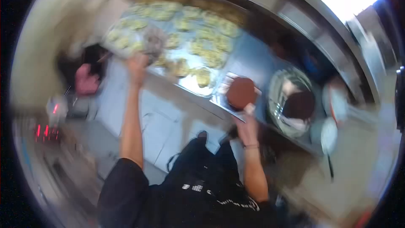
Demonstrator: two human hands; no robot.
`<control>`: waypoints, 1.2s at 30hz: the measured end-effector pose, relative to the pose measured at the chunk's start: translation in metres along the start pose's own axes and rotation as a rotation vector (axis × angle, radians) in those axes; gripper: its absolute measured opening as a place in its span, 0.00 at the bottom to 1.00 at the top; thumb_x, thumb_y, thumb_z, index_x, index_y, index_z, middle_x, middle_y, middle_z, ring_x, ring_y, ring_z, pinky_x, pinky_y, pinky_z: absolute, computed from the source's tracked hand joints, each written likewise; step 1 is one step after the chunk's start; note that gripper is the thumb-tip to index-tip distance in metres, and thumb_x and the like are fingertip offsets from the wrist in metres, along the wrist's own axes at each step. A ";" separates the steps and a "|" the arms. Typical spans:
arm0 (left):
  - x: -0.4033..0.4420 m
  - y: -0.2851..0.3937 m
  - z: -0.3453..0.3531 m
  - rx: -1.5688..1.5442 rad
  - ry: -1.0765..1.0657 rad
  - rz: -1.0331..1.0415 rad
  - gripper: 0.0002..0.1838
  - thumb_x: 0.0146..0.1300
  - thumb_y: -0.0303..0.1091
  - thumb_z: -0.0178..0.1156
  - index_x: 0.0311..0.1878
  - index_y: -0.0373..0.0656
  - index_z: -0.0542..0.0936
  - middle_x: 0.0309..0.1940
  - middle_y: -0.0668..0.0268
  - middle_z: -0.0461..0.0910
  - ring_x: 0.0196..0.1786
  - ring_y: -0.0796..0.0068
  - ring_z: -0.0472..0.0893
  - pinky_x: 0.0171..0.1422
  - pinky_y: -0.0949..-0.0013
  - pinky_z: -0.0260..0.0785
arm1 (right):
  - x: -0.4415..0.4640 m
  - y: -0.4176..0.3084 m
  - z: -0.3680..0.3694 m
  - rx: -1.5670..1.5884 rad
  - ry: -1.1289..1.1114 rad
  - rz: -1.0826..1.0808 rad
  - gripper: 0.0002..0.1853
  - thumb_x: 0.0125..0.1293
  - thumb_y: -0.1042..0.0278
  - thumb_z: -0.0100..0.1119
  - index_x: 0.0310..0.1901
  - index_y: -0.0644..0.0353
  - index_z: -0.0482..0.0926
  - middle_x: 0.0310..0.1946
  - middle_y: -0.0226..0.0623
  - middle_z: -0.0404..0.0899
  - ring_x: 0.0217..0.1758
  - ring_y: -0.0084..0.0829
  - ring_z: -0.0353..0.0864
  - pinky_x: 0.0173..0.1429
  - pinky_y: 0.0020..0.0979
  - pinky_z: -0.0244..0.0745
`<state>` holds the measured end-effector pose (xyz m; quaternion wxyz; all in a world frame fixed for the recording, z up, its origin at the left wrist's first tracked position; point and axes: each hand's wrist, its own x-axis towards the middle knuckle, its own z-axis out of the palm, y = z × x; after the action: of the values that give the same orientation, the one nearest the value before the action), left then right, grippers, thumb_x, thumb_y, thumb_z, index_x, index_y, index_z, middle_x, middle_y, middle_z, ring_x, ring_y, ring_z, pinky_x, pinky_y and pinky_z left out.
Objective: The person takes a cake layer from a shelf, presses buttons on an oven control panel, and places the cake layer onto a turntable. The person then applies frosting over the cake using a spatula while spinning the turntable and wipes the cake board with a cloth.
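My left hand (137, 65) is closed at the near left edge of a large metal tray (192, 85), blurred by motion. A greyish, crumpled bundle (154, 41), perhaps cloth, lies just beyond its fingers. What the hand grips is not clear. Rows of pale yellow pieces (209, 44), apparently food, cover the tray. My right hand (248, 127) is closed at the near edge of a small shiny tray (219, 99), with a small white piece (249, 109) at its fingertips. On that tray sits a round, reddish-brown disc (241, 93).
Right of my right hand stands a round glassy or metal bowl (276, 88) with a dark brown mass (299, 105) in it. White bowls (329, 135) are beside it. A pink item (86, 79) is at the left, above the tiled floor (162, 122). Shelving (295, 19) runs behind.
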<state>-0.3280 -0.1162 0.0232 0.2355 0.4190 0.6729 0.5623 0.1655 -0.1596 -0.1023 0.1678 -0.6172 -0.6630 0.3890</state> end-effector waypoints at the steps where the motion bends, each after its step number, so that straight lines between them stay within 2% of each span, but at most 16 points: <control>1: -0.040 -0.023 -0.032 0.110 0.081 -0.064 0.21 0.72 0.45 0.61 0.55 0.35 0.84 0.45 0.56 0.88 0.46 0.65 0.88 0.53 0.61 0.80 | 0.002 0.001 0.000 -0.163 0.032 -0.080 0.15 0.70 0.61 0.69 0.43 0.68 0.84 0.53 0.50 0.83 0.58 0.39 0.81 0.62 0.40 0.77; 4: -0.198 -0.109 -0.097 0.439 0.308 -0.432 0.23 0.71 0.53 0.60 0.48 0.39 0.86 0.41 0.54 0.88 0.44 0.58 0.88 0.51 0.54 0.80 | 0.010 0.012 -0.003 0.892 0.030 0.145 0.17 0.74 0.59 0.62 0.53 0.65 0.80 0.58 0.49 0.81 0.63 0.41 0.79 0.68 0.43 0.74; 5: -0.262 -0.134 -0.107 0.523 0.343 -0.605 0.24 0.71 0.56 0.60 0.45 0.40 0.87 0.40 0.53 0.89 0.43 0.56 0.88 0.51 0.52 0.80 | 0.014 0.016 -0.003 1.065 0.064 0.195 0.18 0.76 0.58 0.59 0.57 0.64 0.79 0.60 0.49 0.80 0.65 0.42 0.78 0.70 0.44 0.73; 8: -0.458 -0.178 -0.118 0.639 0.281 -1.111 0.29 0.70 0.64 0.59 0.38 0.44 0.88 0.36 0.50 0.89 0.41 0.49 0.88 0.49 0.45 0.81 | 0.020 0.014 -0.005 1.186 0.182 0.163 0.22 0.80 0.56 0.51 0.68 0.60 0.76 0.65 0.48 0.78 0.69 0.44 0.76 0.76 0.47 0.71; 9: -0.510 -0.186 -0.117 0.618 0.264 -1.165 0.22 0.69 0.57 0.63 0.39 0.45 0.89 0.36 0.52 0.89 0.41 0.52 0.89 0.49 0.49 0.82 | 0.021 0.009 -0.014 1.174 0.205 0.141 0.24 0.82 0.56 0.49 0.71 0.59 0.75 0.67 0.48 0.78 0.71 0.44 0.75 0.78 0.48 0.70; 11: -0.602 -0.191 -0.117 0.504 0.252 -1.301 0.15 0.67 0.48 0.66 0.42 0.45 0.90 0.36 0.55 0.90 0.41 0.56 0.89 0.49 0.53 0.83 | -0.033 -0.121 -0.060 0.906 0.147 0.203 0.32 0.75 0.50 0.58 0.76 0.52 0.70 0.74 0.43 0.70 0.79 0.48 0.65 0.82 0.58 0.63; 13: -0.653 -0.169 -0.123 0.212 0.419 -1.401 0.13 0.68 0.44 0.67 0.44 0.44 0.89 0.37 0.58 0.89 0.42 0.58 0.89 0.49 0.55 0.83 | 0.069 0.076 -0.047 0.775 -0.134 0.524 0.70 0.52 0.00 0.41 0.89 0.40 0.43 0.89 0.34 0.45 0.90 0.52 0.40 0.82 0.69 0.35; 14: -0.670 -0.161 -0.131 0.024 0.602 -1.382 0.12 0.68 0.42 0.68 0.45 0.44 0.88 0.37 0.59 0.89 0.42 0.59 0.89 0.49 0.56 0.83 | 0.039 0.020 -0.040 0.920 -0.011 0.446 0.59 0.62 0.14 0.42 0.86 0.48 0.50 0.87 0.38 0.50 0.88 0.48 0.46 0.84 0.61 0.38; 16: -0.690 -0.153 -0.158 -0.285 0.993 -1.201 0.11 0.68 0.38 0.69 0.47 0.43 0.88 0.38 0.61 0.88 0.43 0.61 0.88 0.48 0.57 0.83 | -0.046 -0.143 -0.028 1.209 0.197 0.238 0.37 0.84 0.43 0.43 0.81 0.64 0.62 0.83 0.46 0.61 0.85 0.39 0.58 0.89 0.45 0.42; 19: -0.704 -0.171 -0.250 -0.371 1.659 -0.718 0.13 0.69 0.36 0.71 0.53 0.43 0.85 0.43 0.62 0.86 0.46 0.66 0.86 0.46 0.59 0.81 | -0.032 -0.162 0.029 1.067 -0.001 0.219 0.37 0.83 0.43 0.43 0.81 0.64 0.63 0.82 0.46 0.62 0.84 0.40 0.59 0.88 0.45 0.43; 20: -0.705 -0.157 -0.292 -0.334 1.749 -0.592 0.16 0.70 0.38 0.70 0.56 0.43 0.83 0.48 0.62 0.84 0.49 0.65 0.85 0.50 0.59 0.81 | -0.028 -0.164 0.046 1.031 -0.075 0.216 0.36 0.83 0.43 0.43 0.80 0.64 0.63 0.82 0.46 0.62 0.84 0.40 0.59 0.88 0.45 0.43; 25: -0.662 0.024 -0.469 -0.344 1.578 0.065 0.29 0.75 0.50 0.67 0.72 0.48 0.74 0.68 0.61 0.77 0.65 0.65 0.81 0.67 0.60 0.77 | -0.028 -0.191 0.105 0.899 -0.309 0.177 0.36 0.83 0.43 0.43 0.79 0.64 0.64 0.81 0.47 0.63 0.83 0.41 0.61 0.87 0.45 0.45; 27: -0.633 0.040 -0.500 -0.504 1.727 0.534 0.31 0.75 0.59 0.63 0.70 0.48 0.77 0.66 0.62 0.80 0.68 0.60 0.80 0.76 0.50 0.69 | -0.025 -0.199 0.122 0.850 -0.387 0.159 0.35 0.83 0.44 0.44 0.79 0.64 0.65 0.80 0.47 0.64 0.82 0.41 0.61 0.87 0.45 0.45; 28: -0.608 0.058 -0.496 -0.474 1.835 0.525 0.30 0.79 0.61 0.55 0.69 0.48 0.78 0.67 0.59 0.81 0.70 0.57 0.79 0.77 0.47 0.69 | -0.023 -0.203 0.129 0.824 -0.424 0.151 0.35 0.83 0.44 0.44 0.79 0.64 0.65 0.80 0.47 0.64 0.82 0.41 0.61 0.86 0.45 0.46; 32: -0.613 0.041 -0.517 -0.647 1.765 0.750 0.28 0.82 0.58 0.46 0.67 0.47 0.79 0.68 0.58 0.81 0.68 0.54 0.81 0.74 0.47 0.74 | -0.016 -0.219 0.157 0.722 -0.543 0.115 0.35 0.83 0.44 0.44 0.78 0.64 0.66 0.79 0.48 0.65 0.81 0.42 0.62 0.85 0.45 0.47; 36: -0.598 0.003 -0.491 -0.630 1.801 0.740 0.26 0.81 0.57 0.48 0.62 0.46 0.81 0.63 0.58 0.85 0.61 0.55 0.85 0.68 0.49 0.79 | -0.007 -0.244 0.189 0.609 -0.655 0.082 0.34 0.83 0.44 0.44 0.77 0.64 0.67 0.78 0.48 0.66 0.80 0.42 0.63 0.85 0.45 0.48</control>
<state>-0.3925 -0.8862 0.0598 -0.4466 -0.0585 0.2502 0.8570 -0.1337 -0.2089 -0.0453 0.1074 -0.4095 -0.5113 0.7479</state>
